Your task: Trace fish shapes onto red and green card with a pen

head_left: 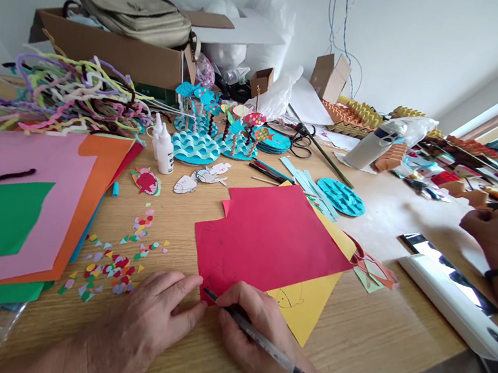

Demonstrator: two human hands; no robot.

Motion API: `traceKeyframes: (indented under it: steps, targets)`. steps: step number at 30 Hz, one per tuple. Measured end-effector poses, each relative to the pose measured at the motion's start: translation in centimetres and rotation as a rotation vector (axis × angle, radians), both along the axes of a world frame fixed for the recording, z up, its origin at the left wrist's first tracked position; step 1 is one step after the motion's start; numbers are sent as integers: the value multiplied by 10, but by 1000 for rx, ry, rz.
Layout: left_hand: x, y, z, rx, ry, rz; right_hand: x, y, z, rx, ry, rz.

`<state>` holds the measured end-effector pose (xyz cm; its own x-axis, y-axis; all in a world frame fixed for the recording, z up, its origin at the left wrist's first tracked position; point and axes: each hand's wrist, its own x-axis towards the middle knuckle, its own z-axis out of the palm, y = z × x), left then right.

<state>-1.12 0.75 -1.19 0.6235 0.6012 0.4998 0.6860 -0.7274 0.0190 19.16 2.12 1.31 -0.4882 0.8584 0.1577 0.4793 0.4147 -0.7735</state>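
Note:
My right hand point(252, 326) grips a black-capped pen point(274, 352), its tip on the near left corner of a red sheet of paper point(277, 233). Faint drawn lines run along the sheet's left side. With fingers stretched out, my left hand point(142, 320) lies flat on the table, fingertips at that same corner. A yellow sheet point(313, 303) with a drawn fish outline sticks out from under the red one. Small coloured paper bits point(115, 266) are scattered beyond my left hand. Red-handled scissors point(362, 258) rest at the sheets' right edge.
Coloured sheets point(75, 199) are stacked at left, below a heap of pipe cleaners point(72, 90). Glue bottles point(164, 148), cut-out fish point(185, 185) and blue fish stands point(195, 149) stand farther back. At right, another person's hands point(488, 229) work near a white device point(455, 305).

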Motion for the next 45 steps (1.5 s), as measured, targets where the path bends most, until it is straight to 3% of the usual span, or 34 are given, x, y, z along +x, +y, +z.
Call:
traceKeyframes:
  steps: [16, 24, 31, 35, 38, 43, 45]
  targets:
    - [2, 1, 0, 31, -40, -4, 5, -1, -9, -39, 39, -12]
    - [-4, -2, -9, -24, -28, 5, 13, -4, 6, 171, 121, -278]
    - [-9, -2, -6, -25, 49, -5, 44, -6, 24, 368, -31, -250]
    - [-7, -2, 1, 49, 48, 15, 67, -6, 15, 436, -92, -263]
    - [-7, -2, 11, 74, 93, 11, 81, -6, 3, 476, -132, -354]
    - [-7, 8, 31, -2, 40, 7, 107, -3, -12, 533, -185, -456]
    - [-9, 20, 32, -115, -56, 32, 119, 1, -17, 546, -212, -501]
